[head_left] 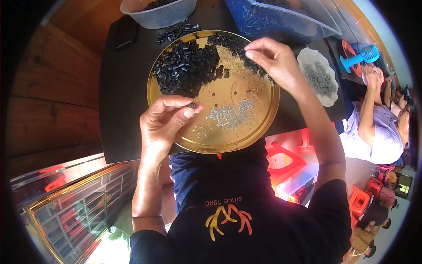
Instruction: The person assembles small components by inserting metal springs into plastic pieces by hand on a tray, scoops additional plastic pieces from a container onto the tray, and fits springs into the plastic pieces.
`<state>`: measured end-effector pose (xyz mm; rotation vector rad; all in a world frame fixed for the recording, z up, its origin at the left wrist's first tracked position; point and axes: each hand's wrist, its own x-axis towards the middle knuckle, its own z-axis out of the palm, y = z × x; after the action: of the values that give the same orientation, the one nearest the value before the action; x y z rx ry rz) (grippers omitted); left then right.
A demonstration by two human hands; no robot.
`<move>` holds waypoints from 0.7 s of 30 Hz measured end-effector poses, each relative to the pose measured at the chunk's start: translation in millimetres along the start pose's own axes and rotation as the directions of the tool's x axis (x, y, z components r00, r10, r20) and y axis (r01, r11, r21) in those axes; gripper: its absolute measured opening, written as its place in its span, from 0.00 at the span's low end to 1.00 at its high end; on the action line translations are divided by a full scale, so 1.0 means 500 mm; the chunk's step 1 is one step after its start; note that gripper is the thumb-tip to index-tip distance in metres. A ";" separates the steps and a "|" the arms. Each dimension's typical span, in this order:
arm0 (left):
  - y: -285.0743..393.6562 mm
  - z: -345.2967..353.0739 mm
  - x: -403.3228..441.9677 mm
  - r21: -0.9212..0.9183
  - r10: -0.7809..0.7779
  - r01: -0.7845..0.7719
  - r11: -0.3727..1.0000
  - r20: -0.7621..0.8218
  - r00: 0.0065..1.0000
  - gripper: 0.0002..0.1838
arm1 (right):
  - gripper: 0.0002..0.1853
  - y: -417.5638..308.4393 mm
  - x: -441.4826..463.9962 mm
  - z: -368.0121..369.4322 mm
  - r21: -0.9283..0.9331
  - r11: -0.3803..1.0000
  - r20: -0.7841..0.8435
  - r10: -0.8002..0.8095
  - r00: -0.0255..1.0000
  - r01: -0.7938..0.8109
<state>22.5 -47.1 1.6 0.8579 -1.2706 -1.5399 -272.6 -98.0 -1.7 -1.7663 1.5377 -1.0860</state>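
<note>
My left hand point(163, 121) is closed in a pinch on a small black cylindrical part point(192, 105), held above the near left of a round golden tray point(220, 146). My right hand point(278, 64) has its thumb and forefinger pressed together over the tray's far right, beside a heap of tiny black pieces point(233, 42). Whatever those fingertips grip, if anything, is too small to make out. On the tray's left lies a big pile of black cylindrical parts point(184, 66). Nearer to me are small silvery springs point(232, 115), with a few loose black bits between.
Beyond the tray stand a clear plastic tub point(160, 16) and a blue bin point(263, 26) with black parts. A white scalloped dish point(303, 56) of small metal pieces sits right. A blue fan point(361, 58), another person point(369, 123) and red stools point(359, 200) are farther right.
</note>
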 end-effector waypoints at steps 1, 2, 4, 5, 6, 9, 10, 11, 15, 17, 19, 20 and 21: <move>0.003 -0.005 -0.001 0.008 -0.011 0.011 1.000 -0.017 1.000 0.07 | 0.08 0.006 0.000 -0.014 -0.091 0.996 0.013 -0.012 1.000 0.014; 0.005 -0.009 -0.002 0.016 -0.022 0.023 1.000 -0.035 0.999 0.07 | 0.07 0.008 0.001 -0.027 -0.180 0.983 0.028 -0.024 0.999 0.029; 0.001 -0.015 -0.001 0.001 -0.014 0.014 1.000 -0.050 0.999 0.07 | 0.07 0.008 0.004 -0.032 -0.297 0.954 0.054 -0.029 0.998 0.044; 0.000 -0.015 -0.001 0.002 -0.014 0.014 1.000 -0.056 0.998 0.07 | 0.07 0.007 0.004 -0.028 -0.326 0.945 0.062 -0.021 0.998 0.040; -0.001 -0.015 -0.001 0.003 -0.013 0.014 1.000 -0.061 0.998 0.07 | 0.07 0.005 0.005 -0.024 -0.354 0.934 0.070 -0.012 0.998 0.036; 0.002 -0.012 -0.001 -0.007 -0.021 0.021 1.000 -0.057 0.998 0.07 | 0.06 0.007 0.018 0.002 -0.445 0.883 0.069 -0.134 0.989 0.151; 0.003 -0.010 -0.001 -0.005 -0.019 0.019 1.000 -0.059 0.998 0.07 | 0.06 0.006 0.022 0.011 -0.469 0.867 0.068 -0.154 0.986 0.168; 0.004 -0.008 -0.001 -0.004 -0.017 0.017 1.000 -0.061 0.998 0.07 | 0.06 0.007 0.026 0.017 -0.491 0.844 0.072 -0.207 0.976 0.216; 0.003 -0.013 -0.001 0.002 0.010 -0.010 1.000 -0.067 0.998 0.07 | 0.07 -0.003 0.032 0.034 -0.501 0.820 0.106 -0.261 0.960 0.278; 0.001 -0.018 -0.003 0.005 0.010 -0.009 1.000 -0.072 0.997 0.07 | 0.07 -0.019 0.029 0.035 -0.447 0.844 0.124 -0.268 0.955 0.295; 0.001 -0.021 -0.005 0.012 0.005 -0.004 1.000 -0.077 0.997 0.07 | 0.06 -0.030 0.025 0.037 -0.385 0.883 0.173 -0.216 0.961 0.268; 0.002 -0.021 -0.005 0.017 0.000 0.001 1.000 -0.077 0.997 0.07 | 0.06 -0.034 0.021 0.037 -0.354 0.901 0.197 -0.190 0.962 0.250; 0.002 -0.021 -0.005 0.021 -0.004 0.006 1.000 -0.077 0.997 0.07 | 0.06 -0.032 0.015 0.041 -0.331 0.902 0.243 -0.202 0.949 0.277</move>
<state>33.2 -48.4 0.2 0.9261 -1.2326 -1.4857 -246.5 -104.2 2.5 -2.2916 1.4892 -0.7279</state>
